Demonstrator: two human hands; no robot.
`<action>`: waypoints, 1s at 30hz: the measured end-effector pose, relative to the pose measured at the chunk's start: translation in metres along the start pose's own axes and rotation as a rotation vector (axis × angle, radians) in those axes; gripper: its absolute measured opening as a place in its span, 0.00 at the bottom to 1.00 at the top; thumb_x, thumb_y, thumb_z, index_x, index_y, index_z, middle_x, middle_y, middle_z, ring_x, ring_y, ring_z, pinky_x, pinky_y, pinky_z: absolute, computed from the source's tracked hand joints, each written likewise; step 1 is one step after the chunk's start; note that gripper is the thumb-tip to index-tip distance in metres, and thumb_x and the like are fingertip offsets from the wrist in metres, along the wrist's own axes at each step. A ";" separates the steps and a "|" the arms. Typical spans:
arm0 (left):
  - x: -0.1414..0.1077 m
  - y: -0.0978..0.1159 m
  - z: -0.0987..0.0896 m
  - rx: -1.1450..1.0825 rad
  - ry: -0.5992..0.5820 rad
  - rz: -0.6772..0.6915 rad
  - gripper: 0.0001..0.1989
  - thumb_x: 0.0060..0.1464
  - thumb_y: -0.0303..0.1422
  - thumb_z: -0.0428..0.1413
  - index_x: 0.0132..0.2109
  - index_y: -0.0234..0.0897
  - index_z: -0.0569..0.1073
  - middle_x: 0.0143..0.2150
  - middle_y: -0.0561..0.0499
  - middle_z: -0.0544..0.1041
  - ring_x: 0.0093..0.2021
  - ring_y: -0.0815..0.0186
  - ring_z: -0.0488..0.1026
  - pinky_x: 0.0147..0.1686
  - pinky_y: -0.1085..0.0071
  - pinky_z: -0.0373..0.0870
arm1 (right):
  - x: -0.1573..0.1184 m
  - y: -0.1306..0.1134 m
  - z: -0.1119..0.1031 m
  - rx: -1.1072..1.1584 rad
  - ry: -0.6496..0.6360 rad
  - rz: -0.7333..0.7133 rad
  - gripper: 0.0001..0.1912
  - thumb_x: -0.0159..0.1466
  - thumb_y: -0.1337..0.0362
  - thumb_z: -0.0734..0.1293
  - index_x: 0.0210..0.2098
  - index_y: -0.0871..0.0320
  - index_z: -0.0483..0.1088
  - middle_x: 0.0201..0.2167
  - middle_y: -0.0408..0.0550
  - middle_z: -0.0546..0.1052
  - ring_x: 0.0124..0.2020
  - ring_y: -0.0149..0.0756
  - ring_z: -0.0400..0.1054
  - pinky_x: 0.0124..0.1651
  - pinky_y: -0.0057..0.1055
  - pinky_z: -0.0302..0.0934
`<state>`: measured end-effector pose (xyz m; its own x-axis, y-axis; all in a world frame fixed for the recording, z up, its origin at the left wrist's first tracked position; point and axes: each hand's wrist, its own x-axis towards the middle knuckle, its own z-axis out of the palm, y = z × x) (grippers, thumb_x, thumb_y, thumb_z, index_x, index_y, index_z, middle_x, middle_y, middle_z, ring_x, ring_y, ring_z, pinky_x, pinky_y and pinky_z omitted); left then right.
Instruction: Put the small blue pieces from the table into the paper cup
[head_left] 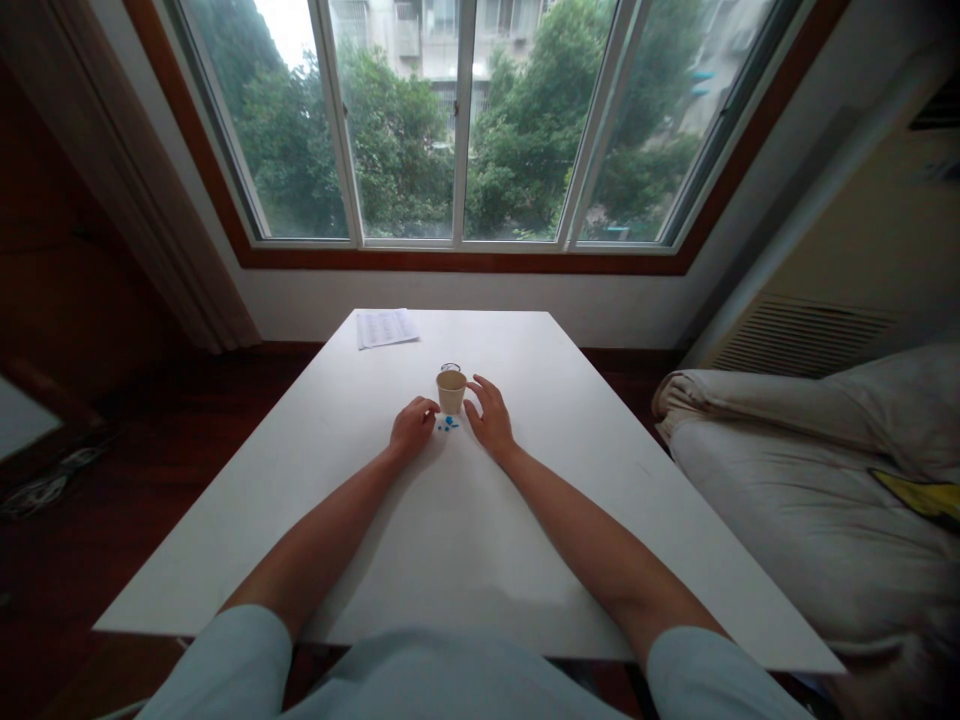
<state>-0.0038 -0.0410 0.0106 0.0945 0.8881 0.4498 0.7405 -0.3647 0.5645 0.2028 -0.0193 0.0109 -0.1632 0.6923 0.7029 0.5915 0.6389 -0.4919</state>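
A small brown paper cup (451,396) stands upright on the white table (450,520). Several small blue pieces (448,423) lie loose just in front of it; they are too small to name. My left hand (414,426) rests to the left of the cup and the pieces, its fingers curled together. Whether anything is between those fingers I cannot make out. To the right of the cup is my right hand (490,416), thumb and fingers spread apart, with the fingertips close to the cup's side. A round, dark-rimmed item (450,367) sits behind the cup, partly hidden by it.
Printed paper sheets (387,328) lie at the table's far left corner. Beyond the table is a wide window (457,130) with a brown frame. A sofa with a pale cover (780,460) stands along the right side. A curtain (150,190) hangs at the left.
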 end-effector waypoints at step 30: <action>0.002 0.022 -0.007 0.064 -0.009 0.146 0.32 0.60 0.28 0.53 0.70 0.44 0.60 0.73 0.44 0.58 0.47 0.63 0.76 0.47 0.66 0.76 | 0.002 0.007 0.006 -0.030 -0.065 0.164 0.14 0.69 0.60 0.59 0.33 0.56 0.73 0.31 0.45 0.76 0.31 0.34 0.66 0.38 0.30 0.58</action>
<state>0.0081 -0.0493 0.0282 0.2099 0.8297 0.5173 0.7592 -0.4717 0.4484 0.2015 -0.0115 0.0060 -0.1124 0.8074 0.5792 0.6374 0.5058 -0.5813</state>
